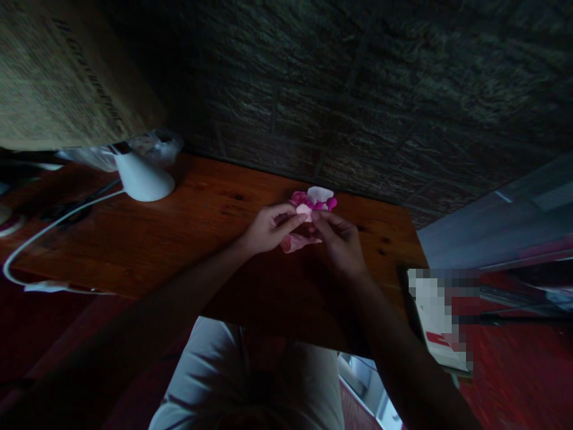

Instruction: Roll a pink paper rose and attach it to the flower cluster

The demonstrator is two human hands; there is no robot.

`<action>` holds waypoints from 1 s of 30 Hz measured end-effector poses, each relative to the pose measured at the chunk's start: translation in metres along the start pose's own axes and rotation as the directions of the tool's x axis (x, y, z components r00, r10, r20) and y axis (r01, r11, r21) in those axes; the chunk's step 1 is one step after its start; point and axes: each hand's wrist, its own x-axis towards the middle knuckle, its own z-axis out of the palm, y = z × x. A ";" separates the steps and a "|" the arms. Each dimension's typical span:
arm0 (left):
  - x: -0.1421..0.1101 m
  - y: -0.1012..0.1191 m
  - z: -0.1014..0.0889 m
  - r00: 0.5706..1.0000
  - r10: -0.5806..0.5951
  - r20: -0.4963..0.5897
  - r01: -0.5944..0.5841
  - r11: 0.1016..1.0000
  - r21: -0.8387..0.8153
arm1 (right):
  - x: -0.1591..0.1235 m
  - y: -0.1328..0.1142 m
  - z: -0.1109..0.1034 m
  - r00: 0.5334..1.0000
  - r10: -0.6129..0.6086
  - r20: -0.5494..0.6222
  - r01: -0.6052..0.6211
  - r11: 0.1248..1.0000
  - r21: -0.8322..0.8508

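Between my two hands is a small pale pink petal-like piece (304,212), pinched at both sides above the wooden table. My left hand (271,228) grips its left edge with thumb and forefinger. On the other side, the fingertips of my right hand (338,239) close on the right edge. Just behind lie magenta petal-like pieces (331,204) and a white piece (320,193), close together. A crumpled pink piece (298,242) rests on the tabletop below my fingers. Dim light hides what these pieces are made of.
The wooden table (215,209) meets a dark brick-patterned wall (313,107). At the left stands a lamp with a white base (145,176), a printed shade (67,77) and a white cord (49,224). A clear plastic bag (163,146) lies behind it. A partly blurred-out flat object (436,322) sits at the right edge.
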 end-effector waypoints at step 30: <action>-0.001 0.007 -0.003 0.998 0.035 0.052 -0.045 0.975 0.217 | 0.001 0.003 -0.001 0.995 -0.029 0.091 0.033 0.998 -0.044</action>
